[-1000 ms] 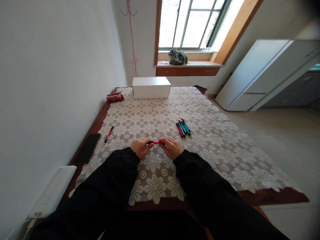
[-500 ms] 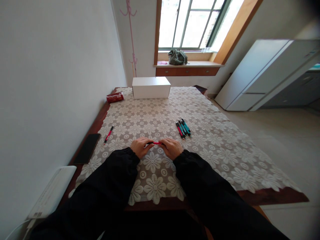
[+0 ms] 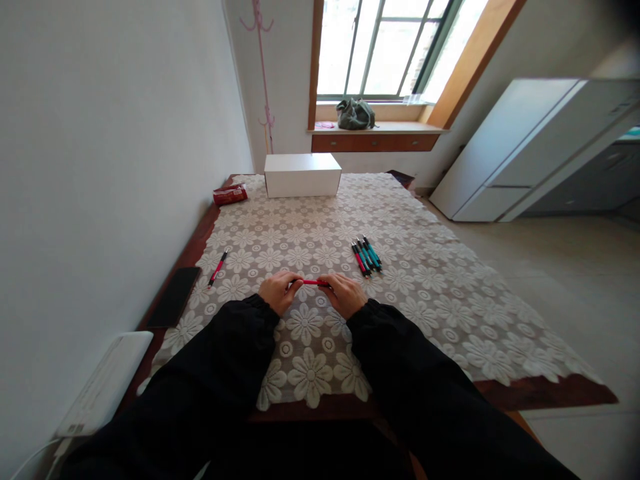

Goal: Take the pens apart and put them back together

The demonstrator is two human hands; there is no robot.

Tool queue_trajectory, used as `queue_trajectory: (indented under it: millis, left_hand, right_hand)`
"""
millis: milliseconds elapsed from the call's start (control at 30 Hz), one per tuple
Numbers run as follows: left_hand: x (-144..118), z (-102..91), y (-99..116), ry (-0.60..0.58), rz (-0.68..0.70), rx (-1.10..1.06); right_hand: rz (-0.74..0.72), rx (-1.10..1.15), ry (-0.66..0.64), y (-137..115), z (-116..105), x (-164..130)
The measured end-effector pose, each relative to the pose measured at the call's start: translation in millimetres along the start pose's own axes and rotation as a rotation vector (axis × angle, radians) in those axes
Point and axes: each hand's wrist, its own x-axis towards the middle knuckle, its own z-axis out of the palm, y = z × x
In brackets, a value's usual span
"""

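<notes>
Our hands: left hand (image 3: pixel 279 291) and right hand (image 3: pixel 344 294) pinch one red pen (image 3: pixel 314 283), frame middle.
Nearby: pen bunch (image 3: pixel 367 256), upper right.

White walls (image 3: pixel 115 133), bright window (image 3: pixel 385 47), tiled floor (image 3: pixel 565 280)

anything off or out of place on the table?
One red pen lies alone near the table's left edge, apart from the bundled pens. Both hands, left hand and right hand, grip another red pen. Nothing spilled or damaged.
</notes>
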Motion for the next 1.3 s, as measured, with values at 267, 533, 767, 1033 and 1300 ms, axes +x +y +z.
queue_trajectory:
  millis: [267,533,767,1033,1300]
  left_hand:
    - [1.1,0.1,-3.4,0.007,0.049,-0.025]
    - [1.2,-0.1,-1.2,0.035,0.071,-0.052]
    - [0.4,-2.2,2.7,0.096,-0.009,-0.118]
    - [0.8,-0.2,-1.6,0.215,-0.05,-0.185]
    - [0.8,-1.1,-2.0,0.282,0.018,-0.23]
  right_hand:
    - [-0.009,-0.036,-0.004,1.5,-2.7,-0.6]
    - [0.044,-0.029,0.011,0.8,-1.3,-0.7]
    - [0.076,0.077,0.093,3.3,-0.8,0.4]
    - [0.216,0.202,0.174,6.1,3.2,-0.7]
    - [0.237,0.297,0.177,10.7,3.8,-0.4]
